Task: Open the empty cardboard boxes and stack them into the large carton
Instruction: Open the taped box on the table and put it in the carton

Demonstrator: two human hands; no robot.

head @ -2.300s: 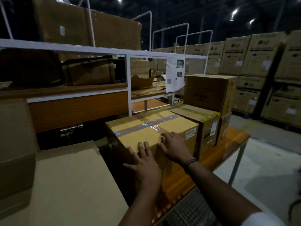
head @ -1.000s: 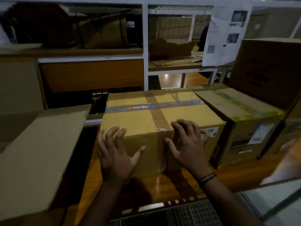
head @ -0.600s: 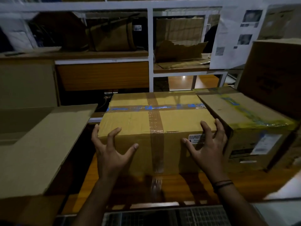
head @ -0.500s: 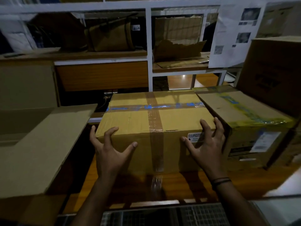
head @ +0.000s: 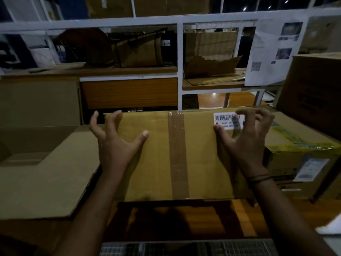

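1. The box (head: 184, 154) is at the centre, over the near part of the tabletop (head: 175, 218). Its broad taped face is turned towards the viewer, and its long axis runs from 9 to 3 o'clock. Whether its lower edge touches the tabletop cannot be told.
2. A strip of clear tape (head: 178, 154) crosses that face from 12 to 6 o'clock. A white label (head: 227, 120) sits at the 1 o'clock corner.
3. The left hand (head: 114, 150) grips the 9 o'clock edge: the thumb is spread onto the face and the fingers are curled round the side.
4. The right hand (head: 241, 143) grips the 3 o'clock edge. Its thumb lies on the face below the label, and its fingers are curled at the upper corner. A dark band (head: 260, 177) circles the wrist.
5. The carton (head: 27, 100) stands at 9 o'clock of the box. It is open, with one flap (head: 46, 172) lying flat, just beside the left forearm.
6. A yellow-taped box (head: 299, 145) stands just beside the box at 3 o'clock, and a tall box (head: 313, 98) stands behind it.
7. A white-framed shelf (head: 129, 71) holding cardboard closes off the 12 o'clock side. A printed sheet (head: 273, 52) hangs at 1 o'clock.
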